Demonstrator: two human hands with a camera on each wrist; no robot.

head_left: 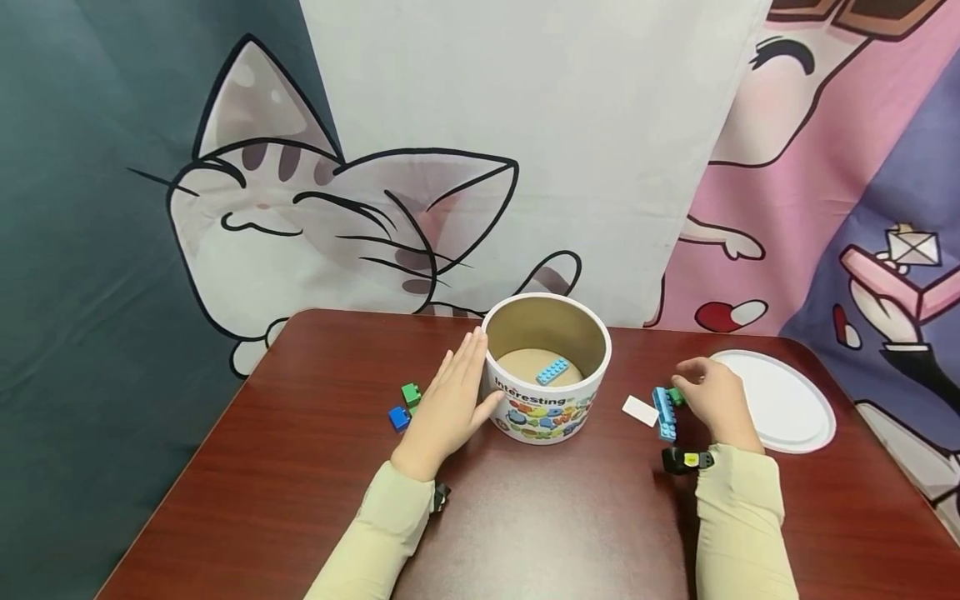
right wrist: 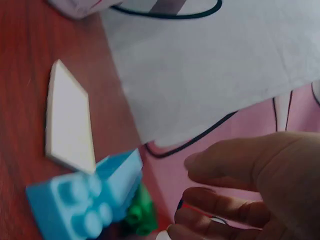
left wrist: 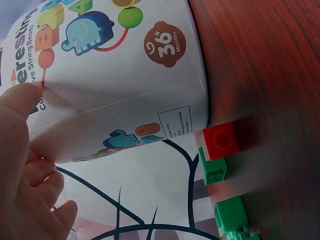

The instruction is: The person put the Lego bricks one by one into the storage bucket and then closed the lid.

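Note:
My left hand (head_left: 450, 396) rests against the left side of a white printed bucket (head_left: 542, 421), its fingers straight and thumb at the front. Inside the bucket lies a light blue brick (head_left: 552, 372). My right hand (head_left: 716, 398) hovers by the green block (head_left: 677, 397), next to light blue bricks (head_left: 664, 414) on the table. In the right wrist view its fingers (right wrist: 220, 162) are loosely bent with nothing between them, and the blue bricks (right wrist: 75, 207) partly hide the green block (right wrist: 141, 212). A white flat tile (head_left: 641, 410) lies just left of them.
A white round lid (head_left: 780, 402) lies right of my right hand. Left of the bucket are a green block (head_left: 411, 394) and a blue block (head_left: 399, 418). The left wrist view also shows a red block (left wrist: 220, 140) there. Behind the brown table (head_left: 525, 525) hangs a printed cloth.

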